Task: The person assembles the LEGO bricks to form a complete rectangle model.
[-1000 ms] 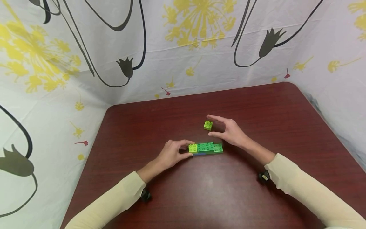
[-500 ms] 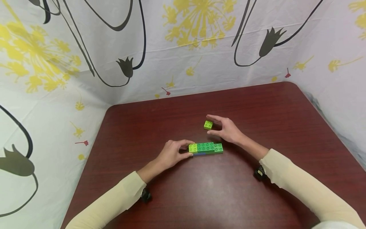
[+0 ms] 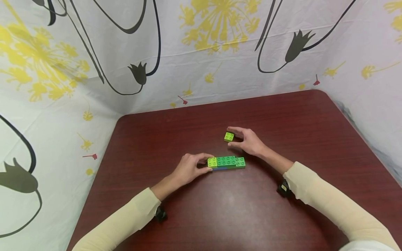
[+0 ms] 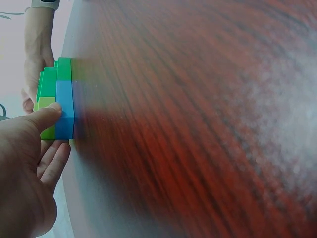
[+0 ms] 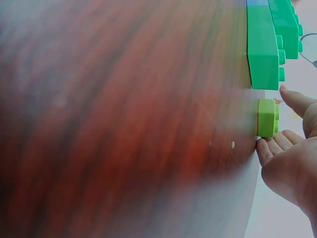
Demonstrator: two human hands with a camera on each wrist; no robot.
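Observation:
A low two-layer row of toy building bricks point(image 3: 226, 161) lies on the table, with a lime brick point(image 3: 211, 162) and a green one on top. Beneath them, a blue brick point(image 4: 64, 121) and another green brick point(image 5: 262, 54) make up the bottom layer. My left hand point(image 3: 187, 169) pinches the lime end of the row between thumb and fingers. Farther back sits a loose lime two-by-two brick point(image 3: 229, 136), studs up. Around its right side my right hand point(image 3: 250, 141) spreads thumb and fingers, the thumb standing apart from the brick.
The dark red-brown wooden table point(image 3: 157, 139) has rounded far corners. White cloth point(image 3: 201, 80) with printed flowers hangs behind it and along both sides. A small black device point(image 3: 284, 188) is on the right wrist, and a similar one point(image 3: 160, 213) on the left.
My right hand has shifted slightly left, closer around the loose lime brick, and its forearm has moved left too. The left hand and the brick row have stayed put.

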